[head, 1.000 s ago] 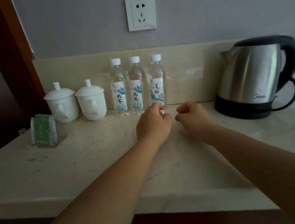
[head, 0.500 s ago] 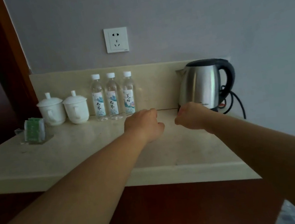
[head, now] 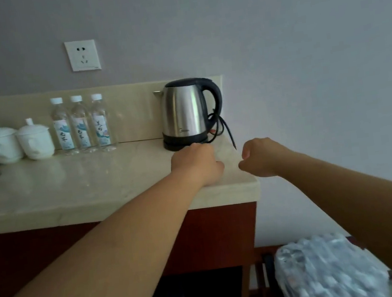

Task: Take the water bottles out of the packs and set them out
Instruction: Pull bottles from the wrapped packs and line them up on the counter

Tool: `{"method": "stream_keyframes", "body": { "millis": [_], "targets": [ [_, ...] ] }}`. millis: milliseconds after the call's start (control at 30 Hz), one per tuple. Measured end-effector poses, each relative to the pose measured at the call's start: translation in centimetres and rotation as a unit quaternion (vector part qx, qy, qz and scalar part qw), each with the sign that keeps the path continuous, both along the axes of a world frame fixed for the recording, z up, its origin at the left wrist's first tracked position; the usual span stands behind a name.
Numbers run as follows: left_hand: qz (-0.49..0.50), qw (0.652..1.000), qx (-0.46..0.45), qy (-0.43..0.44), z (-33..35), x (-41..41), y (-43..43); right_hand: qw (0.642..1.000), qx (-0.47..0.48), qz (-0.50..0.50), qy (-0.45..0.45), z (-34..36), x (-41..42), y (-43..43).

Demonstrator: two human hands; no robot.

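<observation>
Three water bottles (head: 81,125) standing in a tight row, middle left of the frame, at the back of the marble counter (head: 71,186), just beside two lidded white cups (head: 34,141). Shrink-wrapped pack of bottles (head: 328,272) down in the lower right corner, pretty blurry. Left hand (head: 195,164) mid-frame at the counter's right end, just in front of the steel kettle (head: 185,112), fingers curled under, gripping nothing. Right hand (head: 261,157) beside it, past the counter edge, balled up and empty too.
</observation>
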State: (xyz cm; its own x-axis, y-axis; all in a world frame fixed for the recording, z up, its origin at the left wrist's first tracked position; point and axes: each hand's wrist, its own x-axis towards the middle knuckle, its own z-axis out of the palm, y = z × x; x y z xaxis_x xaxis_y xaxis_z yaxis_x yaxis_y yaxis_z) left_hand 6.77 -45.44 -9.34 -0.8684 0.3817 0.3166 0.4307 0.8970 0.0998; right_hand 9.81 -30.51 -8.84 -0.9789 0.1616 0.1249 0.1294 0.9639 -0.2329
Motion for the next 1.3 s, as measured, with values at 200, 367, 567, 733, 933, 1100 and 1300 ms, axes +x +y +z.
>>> {"method": "stream_keyframes", "body": {
  "millis": [200,367,567,733,933,1100,1300],
  "targets": [
    [-0.049,0.999,-0.018,-0.005,-0.4,-0.1,7.6,0.998,-0.021,-0.055,-0.005,-0.3,1.4,7.1],
    [-0.094,0.995,-0.028,-0.016,-0.6,-2.4,13.3,0.994,-0.035,-0.101,-0.003,-0.9,0.8,12.1],
    [-0.142,0.989,-0.043,-0.017,-1.3,-5.8,18.8,0.985,-0.038,-0.168,-0.013,-2.2,0.0,18.0],
    [-0.165,0.984,-0.049,-0.036,-3.1,-6.4,22.9,0.981,-0.044,-0.186,-0.022,-3.2,-1.0,21.5],
    [-0.141,0.987,-0.056,-0.051,-4.5,-6.6,27.1,0.986,-0.036,-0.161,-0.029,-4.6,-2.5,25.4],
    [-0.101,0.991,-0.05,-0.075,-6.2,-6.5,30.7,0.992,-0.016,-0.114,-0.059,-6.3,-3.9,28.9],
    [-0.036,0.992,0.007,-0.117,-8.9,-6.2,34.0,0.996,0.008,-0.044,-0.071,-8.3,-5.0,32.7]
  ]
}}
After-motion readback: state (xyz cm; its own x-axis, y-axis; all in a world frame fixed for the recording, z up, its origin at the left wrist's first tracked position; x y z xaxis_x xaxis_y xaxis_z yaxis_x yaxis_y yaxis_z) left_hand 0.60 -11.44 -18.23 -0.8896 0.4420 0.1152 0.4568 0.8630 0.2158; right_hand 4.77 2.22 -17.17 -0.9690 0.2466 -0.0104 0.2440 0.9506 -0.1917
